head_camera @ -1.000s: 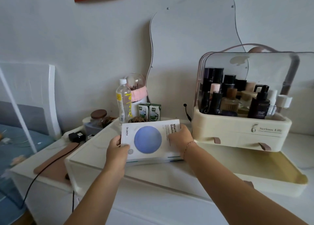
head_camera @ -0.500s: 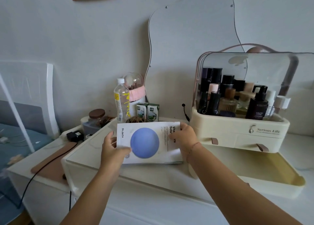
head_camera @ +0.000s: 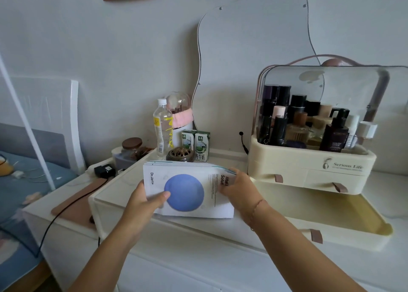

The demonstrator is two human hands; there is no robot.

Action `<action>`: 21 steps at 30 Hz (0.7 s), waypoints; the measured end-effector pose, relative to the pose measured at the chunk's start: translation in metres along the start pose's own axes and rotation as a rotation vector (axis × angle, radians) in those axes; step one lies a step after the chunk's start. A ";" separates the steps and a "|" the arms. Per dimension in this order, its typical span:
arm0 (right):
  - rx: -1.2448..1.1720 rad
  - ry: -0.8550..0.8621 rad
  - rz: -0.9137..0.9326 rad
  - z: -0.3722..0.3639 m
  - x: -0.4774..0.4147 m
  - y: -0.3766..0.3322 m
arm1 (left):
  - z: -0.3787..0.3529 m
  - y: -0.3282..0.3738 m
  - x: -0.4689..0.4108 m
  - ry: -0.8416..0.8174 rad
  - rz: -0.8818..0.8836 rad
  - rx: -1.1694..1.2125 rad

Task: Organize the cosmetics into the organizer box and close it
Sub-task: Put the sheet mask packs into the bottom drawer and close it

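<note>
As my left hand (head_camera: 141, 200) and right hand (head_camera: 237, 187) pinch the mask packets (head_camera: 187, 190) by their 2 ends, at 8 o'clock from the organizer box (head_camera: 309, 163), I'd square them, then lay them flat in the drawer (head_camera: 331, 212).

Head view, passages and obstructions. I find open passage above the pulled-out drawer (head_camera: 353, 240), whose bare floor shows to the right of my right hand (head_camera: 239, 189). The organizer box (head_camera: 309, 168) overhangs the drawer's rear. Its bottles (head_camera: 333, 135) crowd the top compartment beneath the clear lid (head_camera: 331, 86). Just behind the packet stack (head_camera: 187, 194), gripped by that hand and my left hand (head_camera: 141, 203), stand a water bottle (head_camera: 162, 130), milk cartons (head_camera: 199, 145) and a burner (head_camera: 179, 155), close together. A black cable (head_camera: 51, 225) crosses the left side.
</note>
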State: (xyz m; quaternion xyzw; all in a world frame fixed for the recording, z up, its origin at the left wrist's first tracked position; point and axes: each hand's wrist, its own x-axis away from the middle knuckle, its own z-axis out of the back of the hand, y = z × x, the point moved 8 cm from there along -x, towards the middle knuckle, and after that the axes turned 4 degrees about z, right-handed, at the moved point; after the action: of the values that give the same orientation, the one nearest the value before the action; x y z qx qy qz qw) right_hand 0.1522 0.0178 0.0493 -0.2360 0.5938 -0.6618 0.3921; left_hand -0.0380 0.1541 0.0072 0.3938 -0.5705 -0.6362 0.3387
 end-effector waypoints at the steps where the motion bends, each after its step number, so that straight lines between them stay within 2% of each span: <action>1: 0.020 0.020 0.032 0.003 0.003 -0.006 | 0.000 0.008 0.002 0.028 -0.034 -0.007; 4: 0.046 0.089 0.154 0.026 0.013 -0.034 | -0.005 0.045 0.010 0.082 -0.149 -0.009; 7: 0.107 0.114 0.227 0.065 0.028 -0.053 | -0.036 0.075 0.019 0.032 -0.171 0.034; 9: 0.164 0.126 0.172 0.096 0.039 -0.050 | -0.069 0.079 0.023 -0.012 -0.092 0.059; 14: 0.316 0.336 -0.050 0.192 0.059 -0.019 | -0.170 0.072 0.036 -0.207 0.093 0.021; 17: 0.516 0.346 -0.198 0.232 0.066 0.004 | -0.217 0.067 0.039 -0.339 0.191 -0.080; 21: 0.680 0.331 -0.323 0.255 0.068 0.028 | -0.242 0.053 0.036 -0.377 0.258 -0.290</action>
State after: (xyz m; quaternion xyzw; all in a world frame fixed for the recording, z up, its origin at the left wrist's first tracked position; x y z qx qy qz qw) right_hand 0.3182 -0.1893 0.0585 -0.0732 0.3515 -0.9025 0.2381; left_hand 0.1594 0.0052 0.0462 0.1401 -0.5720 -0.7249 0.3575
